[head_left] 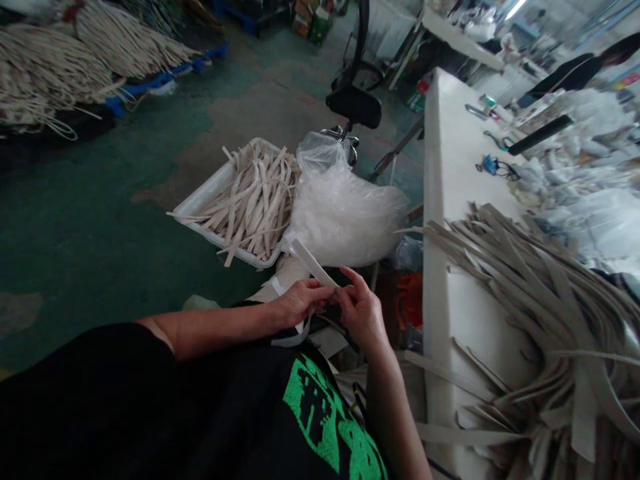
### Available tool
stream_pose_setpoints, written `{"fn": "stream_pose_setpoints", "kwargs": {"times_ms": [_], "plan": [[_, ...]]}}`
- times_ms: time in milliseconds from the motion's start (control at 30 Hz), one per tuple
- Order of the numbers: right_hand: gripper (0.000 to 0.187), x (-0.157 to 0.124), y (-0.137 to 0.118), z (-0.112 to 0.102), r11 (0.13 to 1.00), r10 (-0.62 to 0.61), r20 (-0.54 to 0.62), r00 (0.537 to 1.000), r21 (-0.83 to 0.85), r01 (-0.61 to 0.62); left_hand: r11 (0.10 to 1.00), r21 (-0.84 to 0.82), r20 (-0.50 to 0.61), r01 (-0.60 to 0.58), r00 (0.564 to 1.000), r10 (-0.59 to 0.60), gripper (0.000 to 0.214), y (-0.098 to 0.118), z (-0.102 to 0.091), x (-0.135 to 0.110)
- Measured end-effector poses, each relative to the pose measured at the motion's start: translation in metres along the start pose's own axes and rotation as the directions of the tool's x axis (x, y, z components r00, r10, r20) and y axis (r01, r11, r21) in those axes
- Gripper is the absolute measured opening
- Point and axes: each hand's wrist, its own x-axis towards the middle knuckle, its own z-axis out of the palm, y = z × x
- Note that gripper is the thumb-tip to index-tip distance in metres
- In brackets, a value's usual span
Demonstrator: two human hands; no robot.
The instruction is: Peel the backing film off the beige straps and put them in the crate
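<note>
Over my lap, a pale flat strip [313,261] slants up and away between my two hands. My left hand [299,303] pinches it from the left. Close against it, my right hand [361,308] has thumb and fingertips closed on the strip's near end, with the index finger lifted. A loop of white band [291,339] hangs below my left hand. Just beyond stands a white bin [200,193] full of similar strips [260,193]. Touching the bin's right side is a clear plastic bag [350,207] with whitish contents.
On my right runs a white table [443,153] with a heap of long grey-beige strips [555,320] and plastic bags [600,220]. A black swivel chair [354,107] stands ahead. Strip bundles [55,67] lie on blue pallets [160,81]. A person [565,77] is at far right.
</note>
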Motion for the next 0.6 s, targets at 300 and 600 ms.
{"fn": "stream_pose_setpoints", "kwargs": {"times_ms": [300,600], "plan": [[0.051,-0.019,-0.005,-0.013,0.994,-0.106,-0.083,0.991,-0.014,0.106,0.988,0.06,0.054,-0.141,0.989,0.137,0.041,0.013,0.008,-0.012],[0.053,-0.027,-0.003,-0.019,0.996,-0.09,-0.095,0.991,0.011,0.092,0.976,0.07,0.021,-0.204,0.979,0.203,0.042,0.024,0.006,-0.008]]}}
